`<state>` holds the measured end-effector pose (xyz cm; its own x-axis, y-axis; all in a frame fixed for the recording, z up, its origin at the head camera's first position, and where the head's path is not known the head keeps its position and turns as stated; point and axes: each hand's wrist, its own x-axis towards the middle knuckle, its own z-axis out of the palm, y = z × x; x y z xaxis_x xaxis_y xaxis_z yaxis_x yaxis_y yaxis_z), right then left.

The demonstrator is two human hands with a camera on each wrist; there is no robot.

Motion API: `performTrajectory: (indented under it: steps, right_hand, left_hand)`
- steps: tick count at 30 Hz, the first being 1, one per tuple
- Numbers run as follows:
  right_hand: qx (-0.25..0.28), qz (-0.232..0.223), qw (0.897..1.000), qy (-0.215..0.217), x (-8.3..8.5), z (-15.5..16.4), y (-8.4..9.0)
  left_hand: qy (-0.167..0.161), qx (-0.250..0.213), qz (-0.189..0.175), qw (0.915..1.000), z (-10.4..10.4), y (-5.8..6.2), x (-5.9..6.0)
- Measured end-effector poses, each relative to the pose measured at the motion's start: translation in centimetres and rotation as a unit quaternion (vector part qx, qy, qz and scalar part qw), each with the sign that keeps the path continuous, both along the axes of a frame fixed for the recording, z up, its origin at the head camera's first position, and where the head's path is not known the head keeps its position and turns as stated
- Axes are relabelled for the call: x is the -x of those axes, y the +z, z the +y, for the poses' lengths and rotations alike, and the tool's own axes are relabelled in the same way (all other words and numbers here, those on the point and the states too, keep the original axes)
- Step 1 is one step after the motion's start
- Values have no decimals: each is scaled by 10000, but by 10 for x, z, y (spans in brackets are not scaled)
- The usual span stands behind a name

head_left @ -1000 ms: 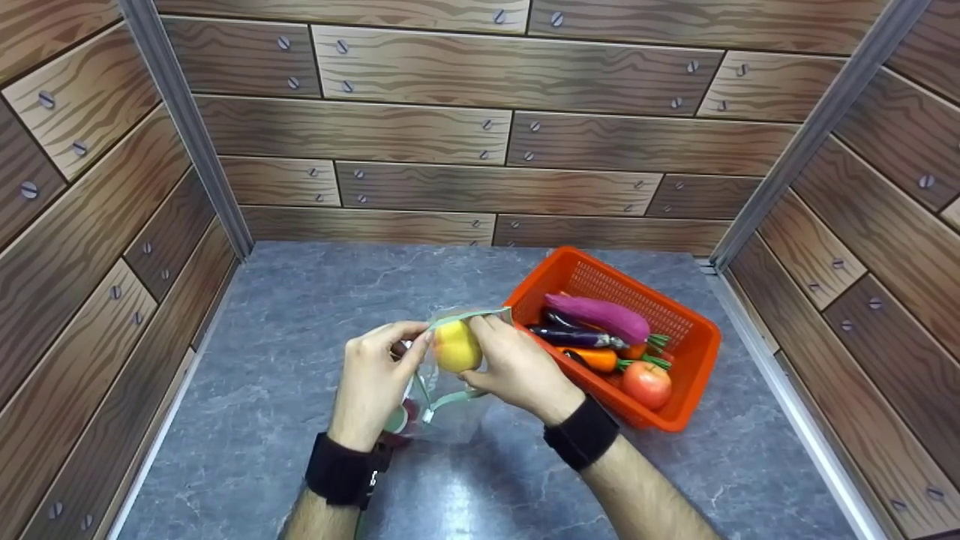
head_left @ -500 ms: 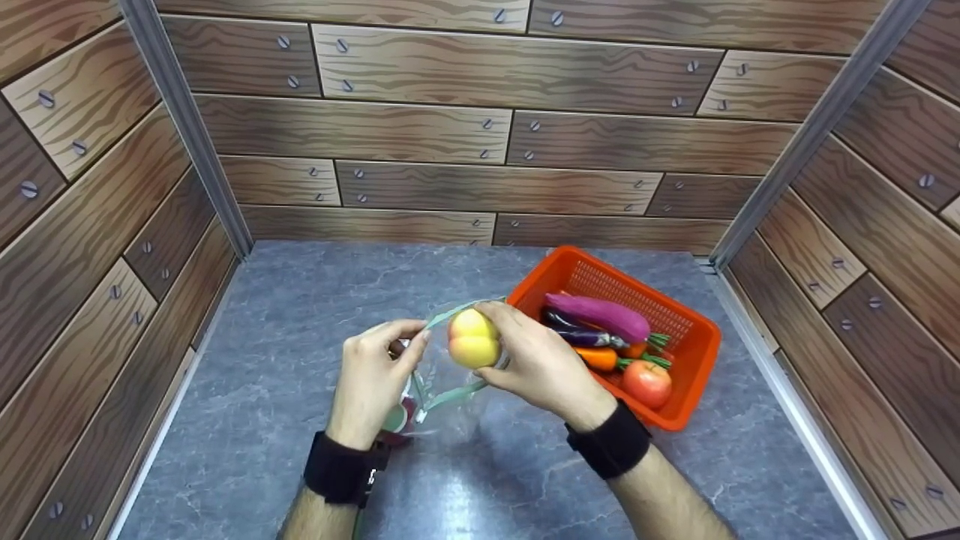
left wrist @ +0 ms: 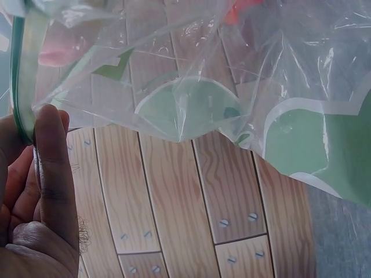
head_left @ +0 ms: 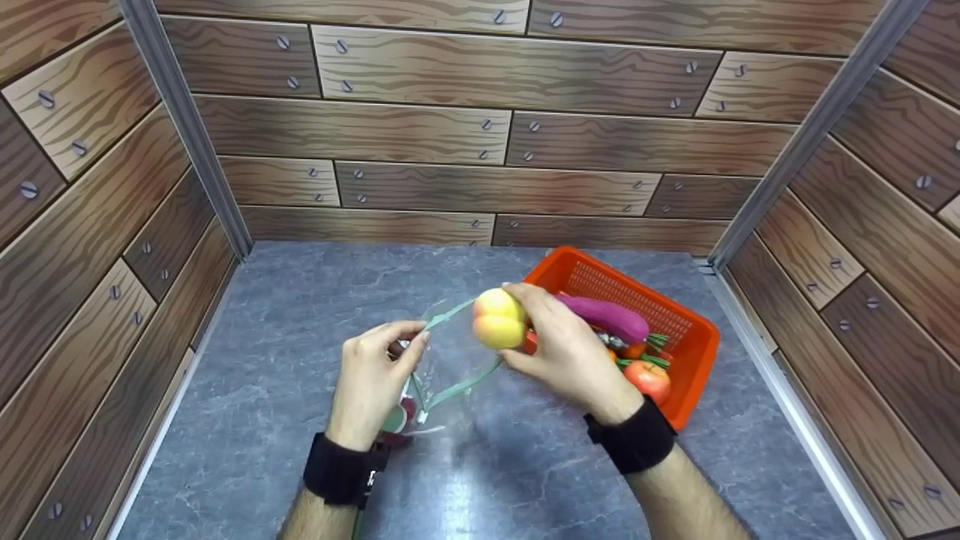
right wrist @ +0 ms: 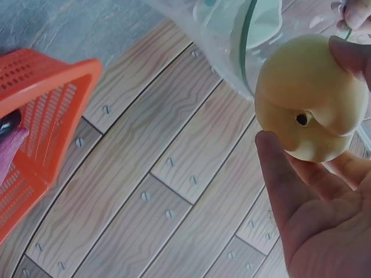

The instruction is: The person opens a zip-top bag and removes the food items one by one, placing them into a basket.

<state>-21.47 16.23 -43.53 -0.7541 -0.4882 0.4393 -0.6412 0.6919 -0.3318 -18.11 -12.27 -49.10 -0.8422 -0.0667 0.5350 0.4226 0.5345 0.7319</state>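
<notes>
My left hand (head_left: pixel 375 367) pinches the edge of a clear zip bag (head_left: pixel 461 386) with a green seal strip. The bag's mouth gapes toward the right, and green printing shows on its plastic (left wrist: pixel 191 110) in the left wrist view. My right hand (head_left: pixel 566 349) holds a yellow peach (head_left: pixel 499 319) with a pink blush, thumb and fingers around its sides. The peach (right wrist: pixel 307 92) is at the bag's mouth, overlapping the far end of the green strip in the head view. Beside the left wrist, a dark red shape (head_left: pixel 400 420) shows partly through the bag.
An orange-red plastic basket (head_left: pixel 694 375) stands to the right, partly covered by the right hand. Inside lie a long purple vegetable (head_left: pixel 611 319), a red apple (head_left: pixel 647 380) and carrots with green tops (head_left: pixel 656 361). Wood-patterned walls (head_left: pixel 420 135) enclose the grey tabletop (head_left: pixel 300 292).
The right hand has carried the peach up and right, from within the bag's mouth to its outer edge near the basket. The bag's mouth has stretched wider; the left hand has stayed nearly still.
</notes>
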Motion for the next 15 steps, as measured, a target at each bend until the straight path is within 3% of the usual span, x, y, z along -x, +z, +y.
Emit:
performTrajectory:
  steps: [7,15]
  right_hand:
    - [272,76,9991,-330,7,18,1]
    - [256,-177,9967,-747,14,42,0]
  left_hand:
    - [2,15,-15,10000,0,-2,-1]
    - [35,31,-21,10000,0,-3,-1]
